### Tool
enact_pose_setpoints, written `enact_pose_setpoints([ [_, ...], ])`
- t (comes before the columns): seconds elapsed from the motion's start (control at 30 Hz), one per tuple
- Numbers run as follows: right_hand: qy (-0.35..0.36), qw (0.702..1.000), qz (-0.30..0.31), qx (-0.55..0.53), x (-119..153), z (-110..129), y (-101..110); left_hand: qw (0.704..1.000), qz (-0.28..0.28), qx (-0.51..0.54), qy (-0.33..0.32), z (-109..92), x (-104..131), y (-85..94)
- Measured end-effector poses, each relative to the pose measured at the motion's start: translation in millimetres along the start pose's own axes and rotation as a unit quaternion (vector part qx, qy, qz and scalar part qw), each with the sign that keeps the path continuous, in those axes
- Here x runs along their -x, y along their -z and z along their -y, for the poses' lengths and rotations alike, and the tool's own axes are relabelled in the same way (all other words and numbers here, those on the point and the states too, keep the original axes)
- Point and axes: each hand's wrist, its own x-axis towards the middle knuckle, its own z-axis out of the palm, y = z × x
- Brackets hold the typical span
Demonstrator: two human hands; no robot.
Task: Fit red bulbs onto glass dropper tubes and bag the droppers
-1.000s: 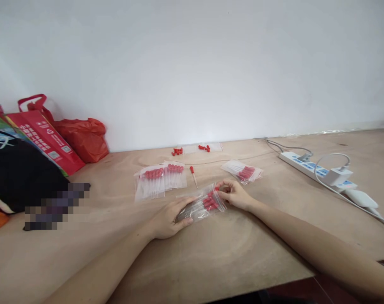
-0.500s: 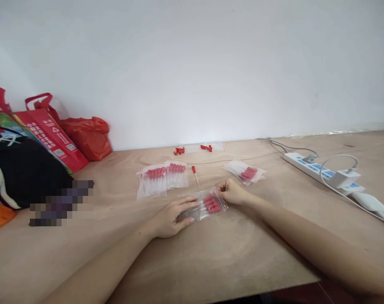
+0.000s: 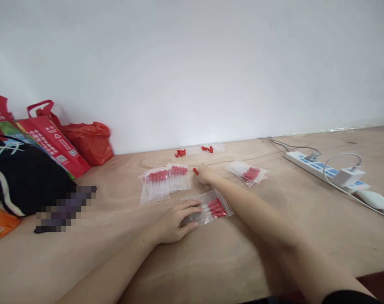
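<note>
My left hand [image 3: 181,221] holds the near left end of a clear zip bag [image 3: 207,211] against the table, its fingers across the top and its thumb along the near edge. Red-bulbed droppers lie in that bag, bulbs toward its zip end on the right. Beyond the bag, my right hand [image 3: 206,174] is closed around a single dropper; only the red bulb [image 3: 196,171] pokes out to the left, while its stem and my fingertips are hidden. Filled dropper bags [image 3: 158,185] lie side by side to the left, and another filled stack [image 3: 247,172] lies to the right.
Loose red bulbs [image 3: 181,153] and a clear bag [image 3: 219,147] lie by the wall. A white power strip [image 3: 309,164] with plugs and cables occupies the right side. Red bags [image 3: 52,141] and a black bag [image 3: 30,177] crowd the left.
My right hand has left the open edge of the zip bag and moved forward and left onto the loose dropper. My left hand stays on the bag.
</note>
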Motion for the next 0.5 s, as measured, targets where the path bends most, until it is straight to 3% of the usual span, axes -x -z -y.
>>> enact_pose_setpoints([
  [0.1, -0.009, 1.0, -0.001, -0.014, -1.2, -1.3, 8.3, 1.0, 0.002, -0.018, -0.002, -0.3, 1.5, -0.9],
  [0.23, 0.006, 0.996, -0.075, -0.049, 17.2, -36.8, 32.2, 0.999, 0.018, -0.042, 0.003, -0.2, 1.2, -1.4],
  [0.3, 0.02, 0.972, -0.17, -0.159, 34.4, -60.8, 40.0, 0.998, 0.028, -0.049, 0.004, -0.8, 0.1, -0.7],
  [0.37, -0.013, 0.942, -0.203, -0.268, 54.1, -81.0, 41.2, 0.998, 0.031, -0.05, 0.011, -2.0, -1.2, 0.3],
  [0.5, -0.047, 0.893, -0.188, -0.406, 86.4, -95.2, 29.0, 0.999, 0.021, -0.035, 0.014, -4.8, -2.8, 1.7],
])
